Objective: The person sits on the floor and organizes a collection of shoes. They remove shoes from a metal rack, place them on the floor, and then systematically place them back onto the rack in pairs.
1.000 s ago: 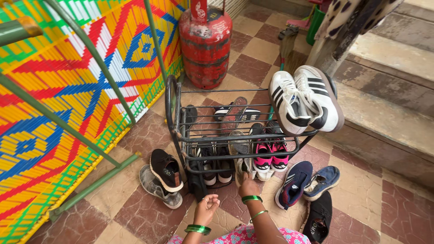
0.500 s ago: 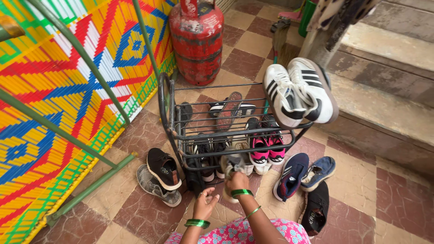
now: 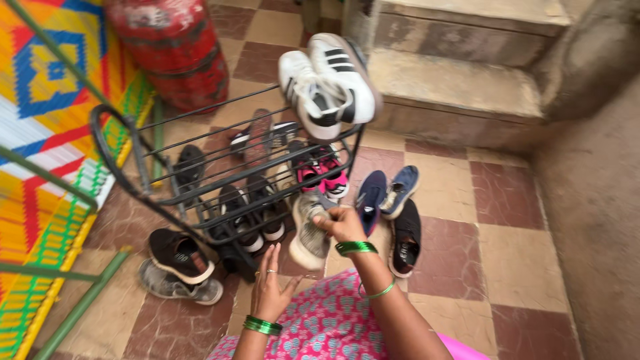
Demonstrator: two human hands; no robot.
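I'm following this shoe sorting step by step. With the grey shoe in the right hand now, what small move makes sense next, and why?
Probably bring the open left hand up under the grey knit shoe. The right hand grips it only by the collar, clear of the black wire rack, sole hanging toward the floor, and the left is empty and close.

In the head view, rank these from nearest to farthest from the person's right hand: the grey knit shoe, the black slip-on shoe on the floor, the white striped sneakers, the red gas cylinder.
1. Grey knit shoe: gripped in the right hand.
2. Black slip-on shoe: on the floor just right of the hand.
3. White striped sneakers: on the rack's top right corner.
4. Red gas cylinder: far upper left, behind the rack.
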